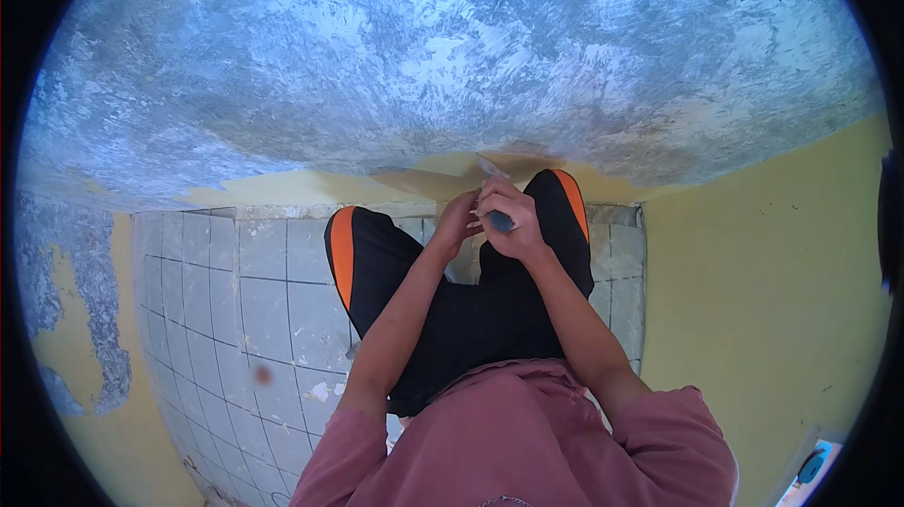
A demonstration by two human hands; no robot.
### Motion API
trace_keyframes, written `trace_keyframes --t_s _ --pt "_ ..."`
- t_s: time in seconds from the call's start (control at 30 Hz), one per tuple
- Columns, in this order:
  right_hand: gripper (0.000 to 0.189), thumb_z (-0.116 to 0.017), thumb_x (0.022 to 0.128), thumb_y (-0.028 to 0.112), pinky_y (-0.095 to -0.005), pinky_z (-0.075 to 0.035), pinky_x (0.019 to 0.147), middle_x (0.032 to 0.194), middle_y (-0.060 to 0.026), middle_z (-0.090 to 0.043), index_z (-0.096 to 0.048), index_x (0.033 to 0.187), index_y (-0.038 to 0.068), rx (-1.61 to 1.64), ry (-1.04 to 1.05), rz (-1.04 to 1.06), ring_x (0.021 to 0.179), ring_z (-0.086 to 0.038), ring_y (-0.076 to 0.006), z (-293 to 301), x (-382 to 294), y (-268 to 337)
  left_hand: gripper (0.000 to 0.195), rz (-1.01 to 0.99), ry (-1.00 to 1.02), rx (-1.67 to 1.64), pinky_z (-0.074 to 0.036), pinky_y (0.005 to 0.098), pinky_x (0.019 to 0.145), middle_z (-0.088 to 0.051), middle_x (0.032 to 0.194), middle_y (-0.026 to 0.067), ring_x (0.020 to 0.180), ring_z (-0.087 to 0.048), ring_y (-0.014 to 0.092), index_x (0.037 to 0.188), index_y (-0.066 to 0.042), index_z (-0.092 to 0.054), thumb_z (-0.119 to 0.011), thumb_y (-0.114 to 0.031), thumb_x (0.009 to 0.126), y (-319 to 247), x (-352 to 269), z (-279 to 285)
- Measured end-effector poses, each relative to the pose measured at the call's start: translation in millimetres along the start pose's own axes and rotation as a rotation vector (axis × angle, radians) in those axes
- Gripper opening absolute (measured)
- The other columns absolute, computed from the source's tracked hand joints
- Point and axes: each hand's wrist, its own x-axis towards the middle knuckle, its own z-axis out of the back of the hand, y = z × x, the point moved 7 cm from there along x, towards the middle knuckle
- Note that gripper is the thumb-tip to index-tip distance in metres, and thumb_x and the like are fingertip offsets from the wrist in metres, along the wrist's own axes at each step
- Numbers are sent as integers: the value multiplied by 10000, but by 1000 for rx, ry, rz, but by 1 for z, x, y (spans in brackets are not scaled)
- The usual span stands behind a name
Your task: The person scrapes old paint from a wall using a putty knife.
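My right hand [510,217] is closed around the dark handle of a scraper [492,166], whose pale metal blade points up at the wall in front of me. The blade lies close to the border between the stripped grey-white surface [438,62] and the remaining yellow paint [417,186]; whether it touches cannot be told. My left hand [458,222] is beside the right one, its fingers bent near the right hand's fingers. Nothing is seen held in it, though its palm is partly hidden. Both hands are between my knees.
Grey floor tiles [265,302] with pale flakes [319,390] lie to the left and below. A yellow wall [763,281] stands close on the right; another, partly stripped wall [116,359] is on the left. A blue-green object [813,463] is at the lower right.
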Motion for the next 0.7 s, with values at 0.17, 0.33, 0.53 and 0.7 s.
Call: trace_keyframes --t_s 0.17,0.33,0.53,0.7 --pt "163 -576 557 -72 -341 -407 624 687 -81 -498 -511 655 41 -104 97 107 660 -508 -276 -1 1 10 386 -25 -80 -3 -422 344 815 -515 1008 71 909 -521 179 1126 -67 -467 -431 -349 864 -7 -4 9" --pt "176 -573 536 -58 -347 -383 606 677 -73 -483 -497 655 46 -63 113 53 657 -492 -275 -4 -4 -5 394 0 -129 -33 -413 338 808 -512 1020 74 925 -515 182 1139 -62 -460 -435 -341 862 -5 -2 15" --pt "192 -604 557 -86 -336 -377 587 663 -73 -491 -496 641 48 -70 166 111 632 -492 -264 -5 4 4 423 -14 -111 -39 -408 335 802 -513 1057 83 943 -509 191 1177 -61 -445 -434 -342 862 -2 4 18" --pt "196 -604 556 -86 -351 -371 591 661 -68 -489 -496 642 53 -79 198 155 629 -485 -263 -7 3 9 429 -30 -40 -44 -406 335 799 -515 1066 80 938 -514 190 1181 -62 -446 -429 -349 862 8 15 22"
